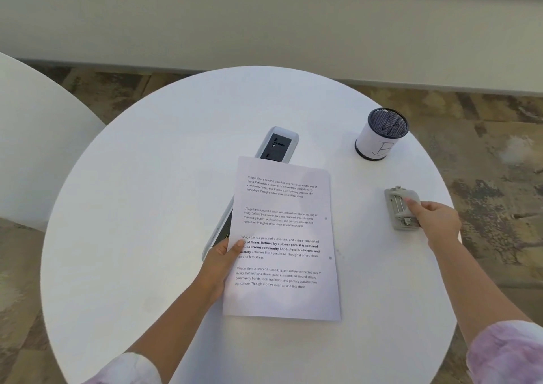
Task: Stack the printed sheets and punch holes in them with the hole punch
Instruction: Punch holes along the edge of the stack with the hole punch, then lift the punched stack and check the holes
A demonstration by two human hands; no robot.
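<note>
head view: left hand [219, 266] pinches the printed sheets [283, 242], thumb on top, fingers hidden beneath; right hand [435, 222] fingers curl onto the hole punch [401, 207], grip partly hidden.

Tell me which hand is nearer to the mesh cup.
Right. The right hand rests on the hole punch, just below the mesh cup; the left hand holds the printed sheets at their left edge, farther away.
</note>
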